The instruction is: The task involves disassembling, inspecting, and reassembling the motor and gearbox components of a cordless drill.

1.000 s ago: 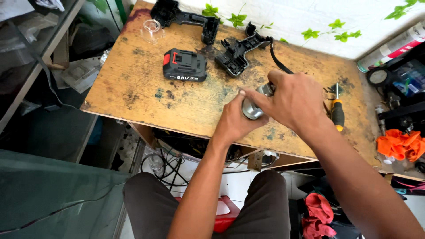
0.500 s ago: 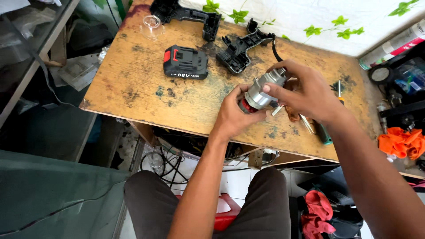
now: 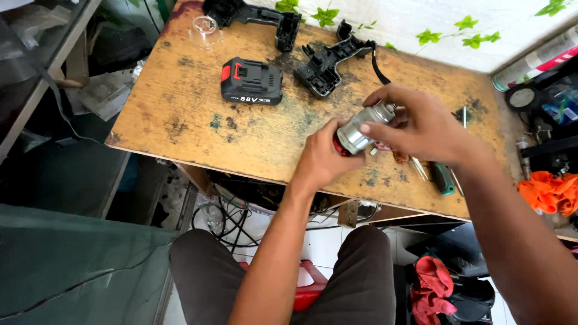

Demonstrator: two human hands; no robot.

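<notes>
Both my hands hold a silver cylindrical motor (image 3: 360, 132) with a red end, just above the worn wooden table (image 3: 198, 126). My left hand (image 3: 322, 157) grips its red rear end from below. My right hand (image 3: 418, 125) pinches the front of the cylinder from above. A black and red battery pack (image 3: 251, 81) lies on the table to the left of my hands. Two black tool housing halves (image 3: 325, 63) (image 3: 256, 15) lie at the far side.
A green-handled screwdriver (image 3: 441, 176) and thin metal tools lie under my right wrist. A clear plastic piece (image 3: 205, 28) sits at the table's far left. Orange cloth (image 3: 549, 191) and spray cans (image 3: 533, 60) are at the right. A red rag (image 3: 432, 283) lies on the floor.
My hands have lifted the motor off the table and turned it sideways; my right hand moved from covering it to pinching its front end.
</notes>
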